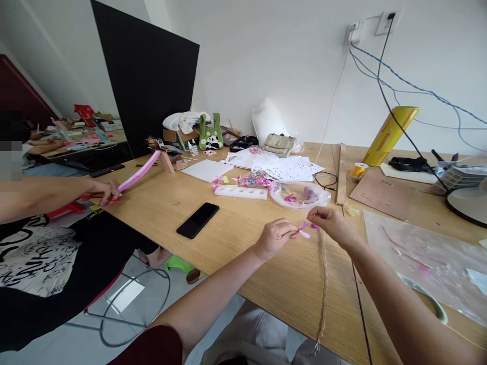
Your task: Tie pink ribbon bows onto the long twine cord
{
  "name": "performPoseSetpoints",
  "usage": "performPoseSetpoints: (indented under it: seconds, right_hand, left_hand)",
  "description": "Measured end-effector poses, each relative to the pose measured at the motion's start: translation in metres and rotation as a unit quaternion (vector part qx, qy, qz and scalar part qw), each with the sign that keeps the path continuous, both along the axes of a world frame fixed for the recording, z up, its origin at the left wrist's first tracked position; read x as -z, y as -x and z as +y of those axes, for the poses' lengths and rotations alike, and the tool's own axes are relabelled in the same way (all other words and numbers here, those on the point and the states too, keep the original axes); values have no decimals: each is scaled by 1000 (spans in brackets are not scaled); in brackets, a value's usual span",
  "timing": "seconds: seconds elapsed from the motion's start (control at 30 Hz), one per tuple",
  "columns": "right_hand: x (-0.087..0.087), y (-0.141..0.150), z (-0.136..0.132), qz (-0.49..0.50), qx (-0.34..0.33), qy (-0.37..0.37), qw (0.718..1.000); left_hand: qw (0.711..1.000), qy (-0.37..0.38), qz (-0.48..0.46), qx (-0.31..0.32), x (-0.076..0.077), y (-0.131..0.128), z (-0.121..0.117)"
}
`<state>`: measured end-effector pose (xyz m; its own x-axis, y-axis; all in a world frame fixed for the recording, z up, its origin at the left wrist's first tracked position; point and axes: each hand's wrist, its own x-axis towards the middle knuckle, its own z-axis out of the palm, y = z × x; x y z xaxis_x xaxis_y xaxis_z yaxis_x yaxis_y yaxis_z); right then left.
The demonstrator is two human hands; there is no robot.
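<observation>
My left hand is closed in a pinch on a small pink ribbon flower, its pale and deeper pink petals sticking out past the fingertips. Just to the right, my right hand also pinches with thumb and forefinger; what lies between them is too small to make out. A darker pink piece shows beneath these fingertips. Below my right hand a braided beige cord runs down the table and over its front edge. Beyond both hands lies a clear plastic bag with pink and purple pieces in it.
A black phone lies left of my hands. Behind are a white holed strip, beads and papers. Plastic sheeting and a tape roll lie right. At left, another person's hand holds scissors by a pink ribbon.
</observation>
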<state>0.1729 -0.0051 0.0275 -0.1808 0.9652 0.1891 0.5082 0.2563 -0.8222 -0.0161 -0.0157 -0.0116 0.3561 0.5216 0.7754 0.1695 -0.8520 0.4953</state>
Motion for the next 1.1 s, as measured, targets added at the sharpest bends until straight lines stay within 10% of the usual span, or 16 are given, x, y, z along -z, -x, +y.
performPoseSetpoints:
  seconds: [0.17, 0.47, 1.1]
  right_hand:
    - [31, 10, -18, 22, -30, 58, 998]
    - [25, 16, -33, 43, -33, 67, 996]
    - [26, -12, -28, -72, 19, -15, 997]
  left_hand:
    - [978, 162, -124, -34, 3, 3, 6]
    - [912, 348, -215, 8, -3, 2, 6]
    - [911, 380, -150, 50, -15, -1, 12]
